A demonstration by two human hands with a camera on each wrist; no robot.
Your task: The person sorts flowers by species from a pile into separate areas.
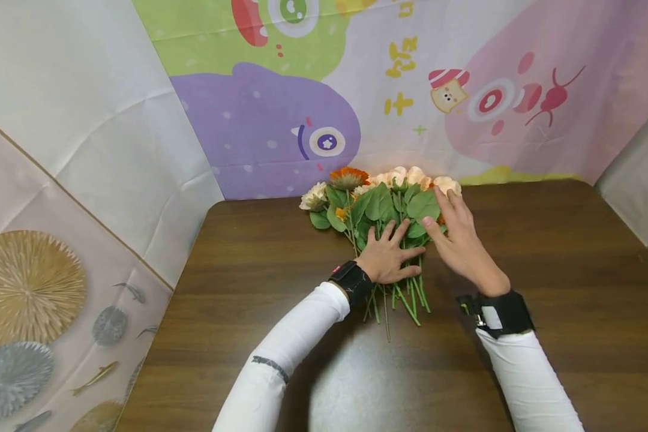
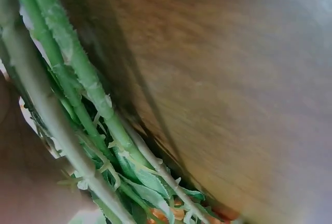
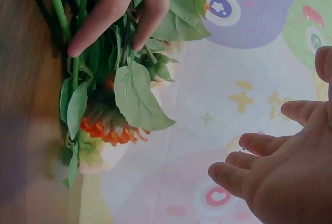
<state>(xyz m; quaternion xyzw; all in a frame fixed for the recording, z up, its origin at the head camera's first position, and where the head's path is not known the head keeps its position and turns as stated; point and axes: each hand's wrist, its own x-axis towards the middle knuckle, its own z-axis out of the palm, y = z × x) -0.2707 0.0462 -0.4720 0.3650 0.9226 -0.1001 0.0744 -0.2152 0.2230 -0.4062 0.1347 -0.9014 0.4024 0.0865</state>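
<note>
Flowers: bunch of flowers [image 1: 380, 210] lay centre frame on the table [image 1: 545, 270], heads toward the backdrop [image 1: 281, 120]
Left hand [image 1: 389, 255]: fingers spread flat; pressed on the stems
Right hand [image 1: 459, 237]: fingers straight, loosely together, beside the leaves
Advice: best gathered at mid-stem; heads easily crushed

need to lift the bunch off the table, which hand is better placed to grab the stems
Left, probably. The left hand already lies flat across the stems of the flowers, while the right hand rests open further up, over the leaves.
</note>
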